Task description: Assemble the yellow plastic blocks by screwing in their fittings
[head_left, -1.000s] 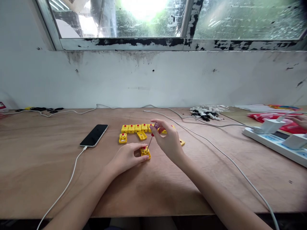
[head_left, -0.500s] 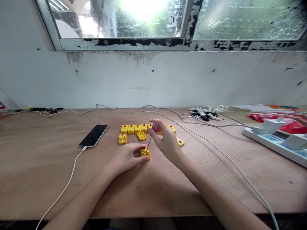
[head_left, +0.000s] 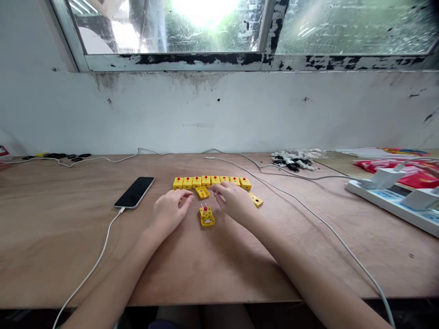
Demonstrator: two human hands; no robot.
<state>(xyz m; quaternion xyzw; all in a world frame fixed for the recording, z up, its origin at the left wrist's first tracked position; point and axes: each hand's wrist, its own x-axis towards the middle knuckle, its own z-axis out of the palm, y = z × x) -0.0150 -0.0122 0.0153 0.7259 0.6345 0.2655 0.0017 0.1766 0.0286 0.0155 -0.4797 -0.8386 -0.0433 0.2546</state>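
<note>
An open yellow plastic connector housing (head_left: 206,217), with a red dot and two thin metal pins at its far end, lies on the table between my hands, touched by neither. My left hand (head_left: 170,209) is over another yellow housing (head_left: 176,191), fingers curved and apart; it mostly covers that piece. My right hand (head_left: 232,198) reaches towards the row of closed yellow connectors (head_left: 196,183). Between its fingertips a bit of the purple screwdriver handle (head_left: 216,192) shows; the rest is hidden. A loose yellow cover (head_left: 202,193) lies between the hands.
More yellow covers (head_left: 255,199) lie right of my right hand. A phone (head_left: 135,192) on a white charging cable (head_left: 99,259) is at left. At right are a power strip (head_left: 394,201), another white cable (head_left: 322,222) and a heap of black and white parts (head_left: 293,161).
Both hands have left the front housing, which stays on the table. The left moved left to the other housing; the right moved forward with the screwdriver. Metal pins now show on the front housing.
</note>
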